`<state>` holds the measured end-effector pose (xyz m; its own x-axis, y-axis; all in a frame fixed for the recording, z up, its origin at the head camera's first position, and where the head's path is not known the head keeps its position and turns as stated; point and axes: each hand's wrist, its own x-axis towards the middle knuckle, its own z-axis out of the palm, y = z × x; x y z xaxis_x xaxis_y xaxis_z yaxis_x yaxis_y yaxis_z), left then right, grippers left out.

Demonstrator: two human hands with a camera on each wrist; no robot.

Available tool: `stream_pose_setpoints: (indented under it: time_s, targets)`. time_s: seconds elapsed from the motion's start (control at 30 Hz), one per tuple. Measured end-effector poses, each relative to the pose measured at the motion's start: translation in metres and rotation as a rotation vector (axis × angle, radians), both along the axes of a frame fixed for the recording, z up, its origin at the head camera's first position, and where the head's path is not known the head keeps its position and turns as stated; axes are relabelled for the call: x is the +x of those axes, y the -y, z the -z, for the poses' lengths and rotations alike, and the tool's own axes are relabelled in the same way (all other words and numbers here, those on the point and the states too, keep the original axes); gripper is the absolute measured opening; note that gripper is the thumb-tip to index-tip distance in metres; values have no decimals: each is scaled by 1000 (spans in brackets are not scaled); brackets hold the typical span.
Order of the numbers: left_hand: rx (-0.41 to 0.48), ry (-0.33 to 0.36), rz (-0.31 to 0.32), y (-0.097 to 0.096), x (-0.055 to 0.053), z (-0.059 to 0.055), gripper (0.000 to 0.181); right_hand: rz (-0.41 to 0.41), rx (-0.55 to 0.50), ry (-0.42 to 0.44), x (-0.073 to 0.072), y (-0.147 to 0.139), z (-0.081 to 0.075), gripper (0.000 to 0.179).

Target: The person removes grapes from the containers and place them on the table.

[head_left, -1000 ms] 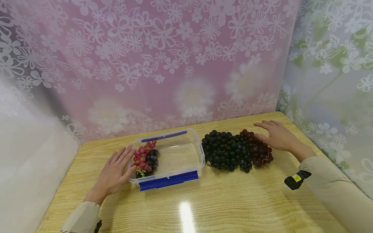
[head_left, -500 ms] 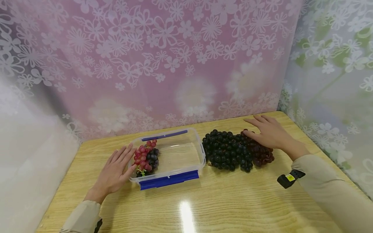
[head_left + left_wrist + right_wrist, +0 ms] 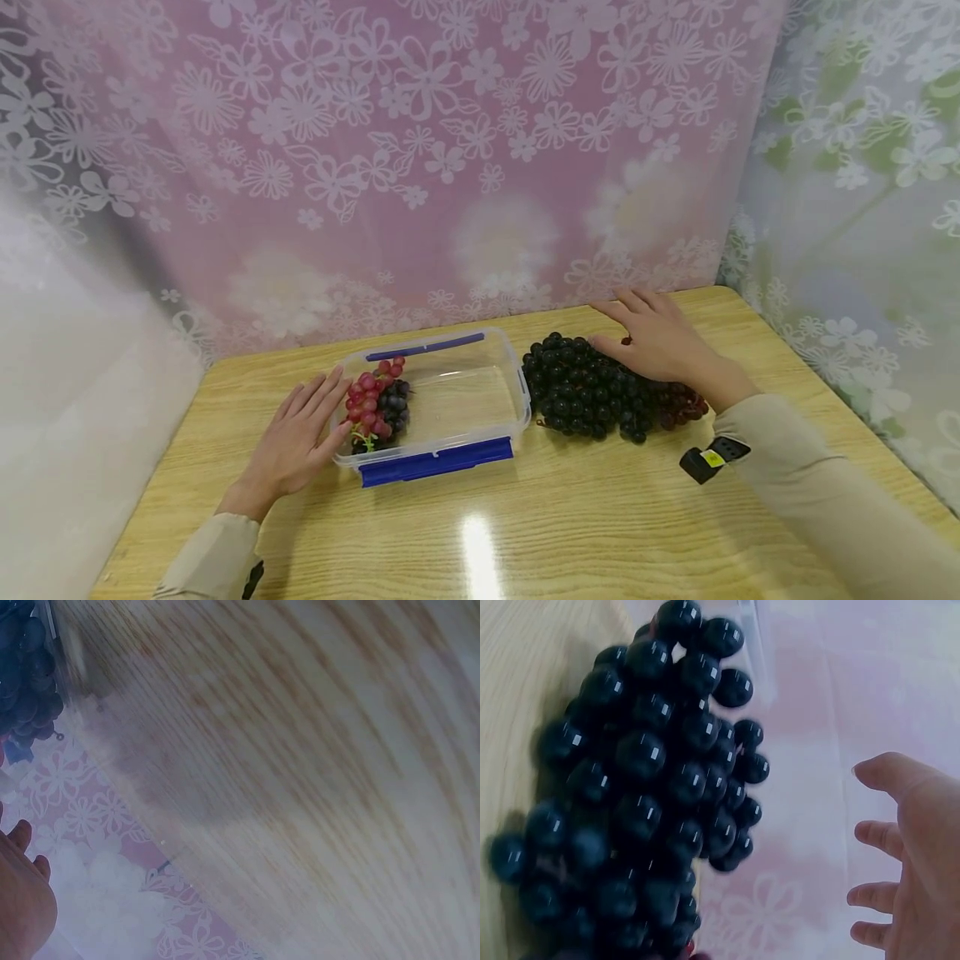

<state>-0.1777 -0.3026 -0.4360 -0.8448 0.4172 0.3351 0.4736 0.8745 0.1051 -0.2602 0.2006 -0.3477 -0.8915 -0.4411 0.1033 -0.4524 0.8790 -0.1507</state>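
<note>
My left hand rests with fingers extended against the left end of a clear plastic food container. Inside that end lie a bunch of red grapes and a small bunch of dark grapes. Over the pile to the right of the container, my right hand hovers with its fingers spread, holding nothing. Below it sits a large bunch of black grapes, also large in the right wrist view. A dark red bunch lies behind them, mostly hidden by the hand.
The wooden table carries everything. A blue locking flap hangs folded out on the container's near side, with another on the far side. A pink floral curtain stands along the back edge, and a pale floral one on the right.
My right hand has moved left, from beside the dark red grapes to over the black bunch. The left hand and the container have stayed put.
</note>
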Motion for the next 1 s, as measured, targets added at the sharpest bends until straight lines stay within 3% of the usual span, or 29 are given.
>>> stream_pose_setpoints:
  time_s: [0.47,0.77,1.0]
  targets:
    - [-8,3,-3,1,-1,-1,61,-67,8,2,2,59,-3,67]
    - [-11,13,-8,0,-1,-1,61,-127,47,-43,5,98,0,64]
    - [-12,17,-13,-1,0,-2,61,-148,51,2,9,124,3,64]
